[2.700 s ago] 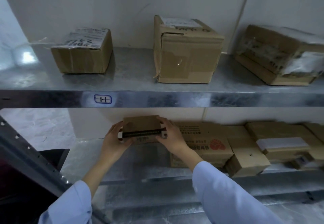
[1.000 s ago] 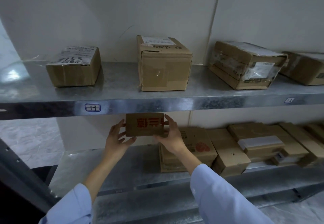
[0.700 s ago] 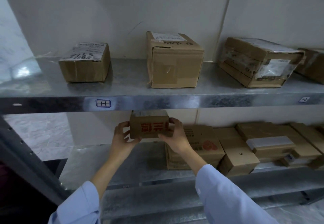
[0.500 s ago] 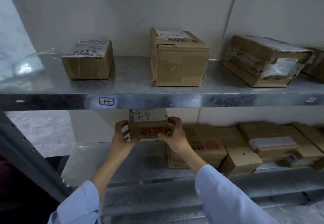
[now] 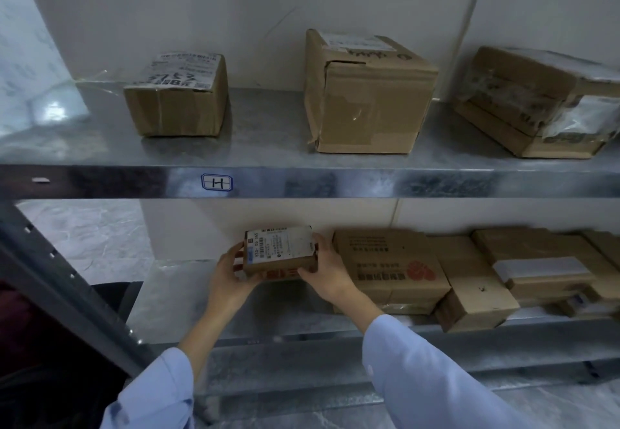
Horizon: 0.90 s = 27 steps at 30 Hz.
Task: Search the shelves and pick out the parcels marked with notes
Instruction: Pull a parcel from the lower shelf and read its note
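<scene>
A small cardboard parcel with a white shipping label on top and red print on its front is held above the left part of the lower shelf. My left hand grips its left end and my right hand grips its right end. No loose note shows on it. Beside it on the right sits a flat carton with a red logo. On the upper shelf stand a small labelled box, a taller box and a film-wrapped box.
More flat parcels are packed along the right of the lower shelf, one small box jutting past its front edge. A sticker marked H is on the upper shelf's front edge. A slanted metal upright stands at left.
I have turned the small parcel in both hands: its red-printed face has tipped toward me and downward, and the white label face now points up. The parcel sits slightly lower.
</scene>
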Each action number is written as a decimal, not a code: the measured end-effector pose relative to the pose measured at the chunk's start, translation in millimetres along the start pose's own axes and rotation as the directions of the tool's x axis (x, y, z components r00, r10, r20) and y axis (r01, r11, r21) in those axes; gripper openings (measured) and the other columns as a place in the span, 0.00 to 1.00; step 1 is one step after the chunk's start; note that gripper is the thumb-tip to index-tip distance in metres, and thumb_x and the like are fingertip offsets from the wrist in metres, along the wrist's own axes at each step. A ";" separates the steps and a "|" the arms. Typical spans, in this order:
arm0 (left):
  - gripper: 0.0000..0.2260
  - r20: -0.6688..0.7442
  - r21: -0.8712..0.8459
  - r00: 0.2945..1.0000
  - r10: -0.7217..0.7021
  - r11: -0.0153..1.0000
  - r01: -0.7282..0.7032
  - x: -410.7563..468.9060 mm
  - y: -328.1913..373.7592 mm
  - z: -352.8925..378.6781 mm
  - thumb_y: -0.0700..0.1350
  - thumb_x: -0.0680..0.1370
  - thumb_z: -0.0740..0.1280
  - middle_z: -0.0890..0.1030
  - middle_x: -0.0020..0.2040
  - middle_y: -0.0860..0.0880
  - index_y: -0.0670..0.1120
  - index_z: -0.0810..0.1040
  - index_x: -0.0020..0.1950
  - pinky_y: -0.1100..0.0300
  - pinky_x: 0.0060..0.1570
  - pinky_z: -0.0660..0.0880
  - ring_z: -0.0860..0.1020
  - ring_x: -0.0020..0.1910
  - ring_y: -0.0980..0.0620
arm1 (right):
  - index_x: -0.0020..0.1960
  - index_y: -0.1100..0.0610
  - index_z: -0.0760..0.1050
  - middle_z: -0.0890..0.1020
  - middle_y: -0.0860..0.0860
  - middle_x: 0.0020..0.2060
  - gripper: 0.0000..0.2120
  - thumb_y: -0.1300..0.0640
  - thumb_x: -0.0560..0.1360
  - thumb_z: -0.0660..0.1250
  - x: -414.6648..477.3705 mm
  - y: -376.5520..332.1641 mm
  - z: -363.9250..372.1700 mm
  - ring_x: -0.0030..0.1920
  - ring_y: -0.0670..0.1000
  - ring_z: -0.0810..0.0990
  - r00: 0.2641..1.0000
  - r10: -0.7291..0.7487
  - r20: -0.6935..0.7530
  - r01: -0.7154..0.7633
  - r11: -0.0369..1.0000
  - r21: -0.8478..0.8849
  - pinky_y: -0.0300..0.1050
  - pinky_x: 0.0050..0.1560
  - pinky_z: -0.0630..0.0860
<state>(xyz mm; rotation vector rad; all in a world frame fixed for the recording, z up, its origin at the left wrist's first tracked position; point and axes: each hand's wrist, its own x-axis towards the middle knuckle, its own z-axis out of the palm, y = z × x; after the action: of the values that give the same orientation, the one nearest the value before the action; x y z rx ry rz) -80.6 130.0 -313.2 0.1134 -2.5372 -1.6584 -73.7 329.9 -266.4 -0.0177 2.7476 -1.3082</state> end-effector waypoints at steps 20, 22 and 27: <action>0.28 0.047 0.089 0.998 -0.041 0.995 0.037 4.3 -33.4 7.7 0.44 0.69 0.77 0.78 0.61 0.50 0.54 0.71 0.66 0.46 0.57 0.78 0.78 0.58 0.49 | 0.74 0.56 0.61 0.68 0.54 0.69 0.31 0.62 0.75 0.70 13.5 27.0 27.5 0.70 0.53 0.68 0.996 0.085 -0.001 -0.085 0.996 -0.003 0.45 0.72 0.66; 0.28 0.027 0.163 1.000 0.016 0.987 -0.020 3.5 -27.0 6.0 0.45 0.70 0.77 0.75 0.64 0.49 0.53 0.71 0.68 0.47 0.59 0.76 0.75 0.61 0.47 | 0.73 0.55 0.63 0.69 0.53 0.68 0.29 0.61 0.75 0.70 11.2 21.0 20.3 0.70 0.53 0.69 0.999 0.040 -0.034 -0.040 0.999 0.004 0.45 0.70 0.67; 0.30 0.035 0.533 0.963 0.266 0.810 -0.244 2.1 -3.5 12.0 0.59 0.71 0.68 0.74 0.68 0.48 0.50 0.70 0.70 0.48 0.60 0.69 0.71 0.65 0.44 | 0.76 0.51 0.62 0.67 0.51 0.72 0.28 0.53 0.78 0.67 -1.8 15.2 -18.2 0.71 0.52 0.66 0.985 -0.100 -0.138 0.084 0.990 -0.117 0.43 0.69 0.65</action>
<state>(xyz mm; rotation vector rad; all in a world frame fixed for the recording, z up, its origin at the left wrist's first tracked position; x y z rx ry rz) -84.2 139.3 -321.1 -0.1459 -2.7573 -0.8120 -73.1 353.7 -266.6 -0.0629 2.9723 -1.2212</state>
